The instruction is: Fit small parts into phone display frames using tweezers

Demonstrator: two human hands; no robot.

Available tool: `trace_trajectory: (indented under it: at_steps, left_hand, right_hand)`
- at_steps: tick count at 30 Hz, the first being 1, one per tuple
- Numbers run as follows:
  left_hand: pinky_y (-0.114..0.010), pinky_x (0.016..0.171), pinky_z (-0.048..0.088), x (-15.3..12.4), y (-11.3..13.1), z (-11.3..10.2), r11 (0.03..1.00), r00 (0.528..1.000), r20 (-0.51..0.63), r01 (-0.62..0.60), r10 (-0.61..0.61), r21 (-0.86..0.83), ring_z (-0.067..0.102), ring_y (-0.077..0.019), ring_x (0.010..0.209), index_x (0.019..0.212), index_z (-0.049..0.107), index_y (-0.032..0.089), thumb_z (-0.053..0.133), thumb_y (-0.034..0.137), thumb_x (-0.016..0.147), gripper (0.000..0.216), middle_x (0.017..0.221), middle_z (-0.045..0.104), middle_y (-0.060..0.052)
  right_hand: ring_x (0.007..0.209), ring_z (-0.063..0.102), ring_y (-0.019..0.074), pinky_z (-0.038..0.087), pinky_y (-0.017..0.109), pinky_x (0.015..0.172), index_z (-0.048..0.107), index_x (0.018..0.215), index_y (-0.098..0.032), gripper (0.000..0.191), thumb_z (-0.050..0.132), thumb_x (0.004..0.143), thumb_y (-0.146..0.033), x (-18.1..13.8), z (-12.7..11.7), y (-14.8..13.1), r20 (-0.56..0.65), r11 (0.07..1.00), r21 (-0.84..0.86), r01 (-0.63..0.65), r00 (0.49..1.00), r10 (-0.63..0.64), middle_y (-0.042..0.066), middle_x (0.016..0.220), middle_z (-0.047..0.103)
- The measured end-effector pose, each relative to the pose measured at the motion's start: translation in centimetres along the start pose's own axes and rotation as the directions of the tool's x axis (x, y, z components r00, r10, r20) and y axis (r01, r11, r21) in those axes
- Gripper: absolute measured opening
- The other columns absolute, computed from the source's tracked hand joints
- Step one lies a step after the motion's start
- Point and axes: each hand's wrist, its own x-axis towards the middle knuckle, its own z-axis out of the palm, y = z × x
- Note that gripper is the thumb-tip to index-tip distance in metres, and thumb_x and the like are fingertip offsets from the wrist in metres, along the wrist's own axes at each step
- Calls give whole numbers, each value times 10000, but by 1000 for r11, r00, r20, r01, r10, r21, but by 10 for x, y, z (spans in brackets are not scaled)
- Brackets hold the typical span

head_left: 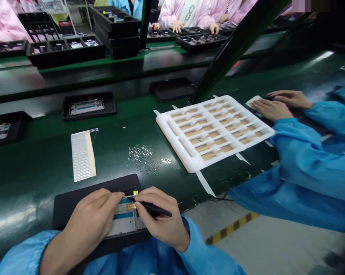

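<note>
A phone frame (123,225) with blue strips and an orange flex piece lies on a black pad (72,202) at the table's near edge. My left hand (89,217) is closed at its upper left side, thumb and fingertips pinching the frame's edge. In my right hand (161,217) are slim black tweezers (158,209), held like a pen, their tips over the frame's upper part. A small yellow tab (135,193) shows beside the right fingertips. Just beyond the pad, many tiny metal pieces (144,158) are scattered on the green table.
A striped white sheet (82,156) lies left of the metal pieces. To the right, a white slotted tray (194,164) is taped down. Black trays (112,107) stand farther back. A slanted dark post (232,49) rises behind the white tray. A co-worker's hands (271,109) are at right.
</note>
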Motion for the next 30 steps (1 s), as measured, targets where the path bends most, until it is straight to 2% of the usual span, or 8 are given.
trace_trajectory:
  at_steps: [4, 8, 11, 14, 17, 20, 24, 30]
  left_hand:
    - [-338, 816, 592, 0, 8, -3, 970, 990, -49, -121, 134, 213, 743, -213, 879, 1139, 698, 111, 414, 163, 1107, 290, 964, 797, -76]
    - [-336, 888, 571, 7, -1, -18, 982, 994, -31, -96, 102, 165, 726, -217, 953, 1134, 711, 163, 506, 233, 1099, 219, 1000, 798, -44]
    - [-327, 981, 541, 19, -37, -33, 996, 999, -20, 34, -33, 84, 719, -211, 1056, 1149, 716, 224, 556, 340, 1088, 206, 1130, 790, -35]
    - [-383, 974, 532, 45, -95, -40, 950, 974, -37, 225, -223, 216, 710, -275, 1109, 1142, 726, 232, 501, 457, 1079, 324, 1179, 777, -77]
    - [-399, 864, 536, 78, -147, -41, 887, 945, -36, 317, -324, 335, 700, -325, 1100, 1157, 723, 202, 429, 467, 1060, 408, 1200, 752, -136]
    - [-374, 771, 517, 104, -176, -38, 874, 946, -21, 306, -322, 378, 700, -329, 1052, 1127, 732, 169, 419, 447, 1045, 426, 1188, 737, -158]
    - [-342, 712, 486, 115, -179, -34, 863, 959, 10, 252, -284, 437, 689, -322, 1014, 1046, 713, 146, 398, 408, 1056, 409, 1104, 730, -155]
    - [-331, 716, 456, 106, -167, -31, 849, 975, -3, 194, -221, 492, 675, -297, 990, 1025, 659, 147, 327, 407, 1108, 430, 1010, 709, -131]
  right_hand:
    - [833, 757, 181, 623, 275, 757, 793, 1002, -180, 149, 687, 948, -91, 0, 5, 0, 32, 1000, -16, 2, 999, -1, 87, 915, 762]
    - [814, 758, 179, 623, 272, 736, 804, 984, -180, 141, 694, 940, -102, 3, 1, 0, -15, 1000, 16, 11, 1000, -11, 81, 903, 773]
    - [775, 746, 181, 621, 286, 706, 814, 920, -192, 93, 729, 948, -164, 6, -14, 7, -211, 996, 56, -70, 974, 80, 68, 859, 769]
    - [762, 734, 181, 601, 273, 628, 820, 916, -189, 86, 754, 955, -228, 8, -31, 22, -375, 988, 64, -140, 914, 154, 75, 882, 754]
    - [739, 720, 170, 567, 245, 565, 820, 909, -179, 96, 772, 944, -255, 7, -40, 36, -411, 986, 67, -151, 897, 165, 77, 879, 743]
    - [728, 711, 165, 559, 234, 549, 820, 910, -169, 123, 766, 949, -273, 6, -42, 43, -405, 987, 76, -141, 900, 160, 80, 868, 739]
    - [730, 709, 163, 571, 235, 566, 819, 912, -165, 138, 763, 955, -284, 7, -42, 43, -416, 987, 92, -132, 895, 159, 80, 867, 738]
    - [732, 702, 159, 574, 235, 574, 822, 925, -161, 157, 742, 972, -288, 8, -42, 42, -391, 983, 124, -134, 904, 173, 89, 883, 743]
